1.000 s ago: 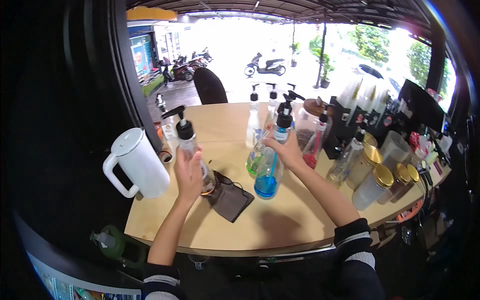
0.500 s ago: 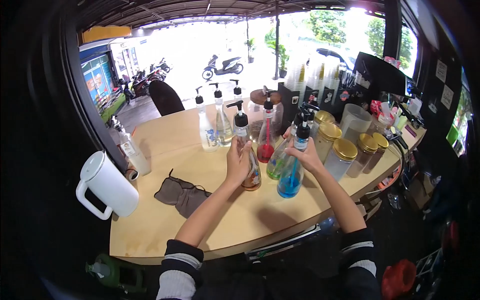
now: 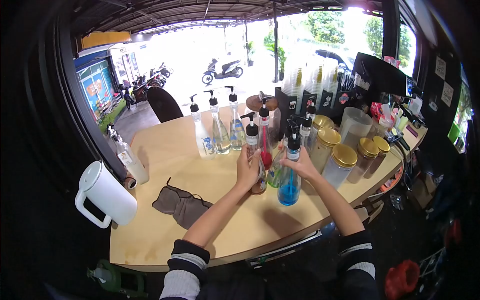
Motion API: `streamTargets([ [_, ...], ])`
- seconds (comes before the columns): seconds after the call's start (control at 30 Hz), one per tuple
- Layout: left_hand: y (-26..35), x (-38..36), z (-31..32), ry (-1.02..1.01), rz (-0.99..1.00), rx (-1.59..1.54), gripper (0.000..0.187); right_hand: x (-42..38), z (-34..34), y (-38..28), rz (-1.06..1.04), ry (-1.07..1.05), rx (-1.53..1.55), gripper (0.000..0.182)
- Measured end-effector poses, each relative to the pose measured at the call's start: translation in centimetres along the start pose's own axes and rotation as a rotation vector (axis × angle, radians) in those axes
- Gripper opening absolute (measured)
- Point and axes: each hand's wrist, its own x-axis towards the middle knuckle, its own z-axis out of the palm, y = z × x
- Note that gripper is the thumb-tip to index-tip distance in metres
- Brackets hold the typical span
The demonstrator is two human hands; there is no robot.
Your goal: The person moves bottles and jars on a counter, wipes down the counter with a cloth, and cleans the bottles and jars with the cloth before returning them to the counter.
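Note:
My left hand (image 3: 247, 170) is closed round the neck and upper body of a pump bottle with brown liquid (image 3: 259, 187). My right hand (image 3: 301, 164) grips the neck of a pump bottle with blue liquid (image 3: 288, 195), nearer the table's front edge. Between and behind them stand a pump bottle with red liquid (image 3: 266, 160) and one with green liquid (image 3: 273, 177), partly hidden by my hands and the front bottles. To the left are three clear pump bottles, one with a blue print (image 3: 204, 140), one with pale liquid (image 3: 220, 137) and a third (image 3: 237, 127).
Gold-lidded jars (image 3: 340, 162) and a translucent pitcher (image 3: 355, 127) stand right. Behind is a black holder (image 3: 290, 104) with stacked cups (image 3: 313, 80). A dark cloth pouch (image 3: 182, 202), white jug (image 3: 107, 195) and another bottle (image 3: 131, 160) occupy the left of the wooden table (image 3: 160, 240).
The brown-liquid bottle has moved right, closer to the red one, in my left hand. My right hand has brought the blue-liquid bottle slightly left and nearer. The view has shifted slightly.

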Motion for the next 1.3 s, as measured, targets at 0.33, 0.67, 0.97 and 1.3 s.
streamTargets([
  [0.33, 0.0, -0.4, 0.6, -0.009, -0.006, 0.042, 0.031, 0.6, -0.3, 0.9, 0.023, -0.01, 0.073, 0.042],
  [0.67, -0.2, -0.5, 0.6, -0.028, 0.002, 0.012, 0.032, -0.6, -1.5, 1.1, -0.1, -0.079, 0.035, 0.061],
  [0.97, -1.2, -0.4, 0.7, -0.033, 0.0, -0.003, 0.034, -1.0, -1.3, 3.1, 0.011, -0.069, 0.128, 0.071],
  [1.3, -0.7, -0.6, 0.5, -0.046, 0.01, 0.016, 0.035, -1.8, -0.8, 2.6, -0.046, -0.001, 0.126, 0.071],
])
